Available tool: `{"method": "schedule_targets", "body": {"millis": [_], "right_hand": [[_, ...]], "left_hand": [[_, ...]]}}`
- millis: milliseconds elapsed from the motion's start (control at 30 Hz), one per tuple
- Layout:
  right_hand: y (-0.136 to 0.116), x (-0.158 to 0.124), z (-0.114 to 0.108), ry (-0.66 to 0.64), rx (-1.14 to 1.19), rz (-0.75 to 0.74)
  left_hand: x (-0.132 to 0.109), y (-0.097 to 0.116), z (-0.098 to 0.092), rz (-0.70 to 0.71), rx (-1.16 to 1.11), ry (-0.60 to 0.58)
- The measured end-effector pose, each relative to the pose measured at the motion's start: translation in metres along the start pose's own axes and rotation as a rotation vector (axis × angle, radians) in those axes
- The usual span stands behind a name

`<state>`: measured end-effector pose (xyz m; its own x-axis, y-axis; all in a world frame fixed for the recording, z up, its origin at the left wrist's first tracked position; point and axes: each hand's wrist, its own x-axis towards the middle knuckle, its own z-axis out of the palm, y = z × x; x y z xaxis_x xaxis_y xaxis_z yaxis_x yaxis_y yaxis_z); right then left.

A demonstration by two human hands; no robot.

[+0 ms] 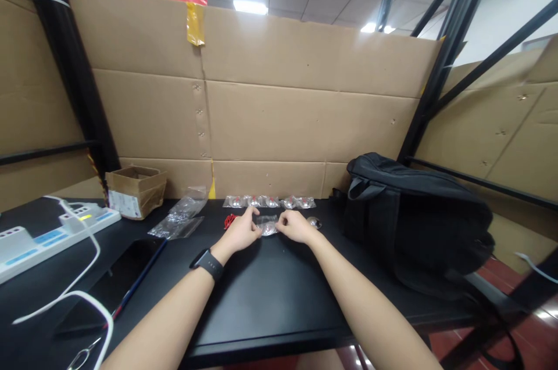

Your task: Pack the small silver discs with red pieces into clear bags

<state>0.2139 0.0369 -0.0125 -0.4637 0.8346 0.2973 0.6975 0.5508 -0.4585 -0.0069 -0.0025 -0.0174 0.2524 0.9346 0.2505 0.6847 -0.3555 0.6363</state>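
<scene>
A small clear plastic bag [267, 226] with a shiny round piece inside lies between my two hands on the black table. My left hand [242, 232], with a dark watch on the wrist, has its thumb against the bag's left edge; its index finger is raised apart from the thumb. My right hand [297, 226] has its fingers curled in a pinch at the bag's right edge. Red cord [229, 221] lies beside my left hand. Just past my right hand is a shiny round metal piece [314, 222]. Behind, several similar packed bags [271, 201] form a row.
Clear plastic bags [181, 216] and an opened cardboard box [136, 191] are at the left. A dark tablet-like device [126, 277], scissors [81, 358] and a white power strip [56, 239] with cables lie nearer. A black backpack [418, 219] stands right; cardboard [270, 114] walls the back.
</scene>
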Motion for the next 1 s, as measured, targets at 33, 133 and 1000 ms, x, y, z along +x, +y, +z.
{"method": "schedule_targets", "body": {"millis": [33, 133, 1000], "right_hand": [[0.0, -0.001, 0.001, 0.033, 0.002, -0.012], [-0.002, -0.003, -0.002, 0.1, 0.027, -0.142], [0.001, -0.001, 0.006, 0.079, -0.031, -0.219]], "left_hand": [[-0.001, 0.0, 0.001, 0.017, 0.032, 0.012], [-0.003, 0.002, 0.0, 0.099, 0.195, 0.02], [-0.008, 0.01, -0.003, 0.217, 0.414, 0.037]]}}
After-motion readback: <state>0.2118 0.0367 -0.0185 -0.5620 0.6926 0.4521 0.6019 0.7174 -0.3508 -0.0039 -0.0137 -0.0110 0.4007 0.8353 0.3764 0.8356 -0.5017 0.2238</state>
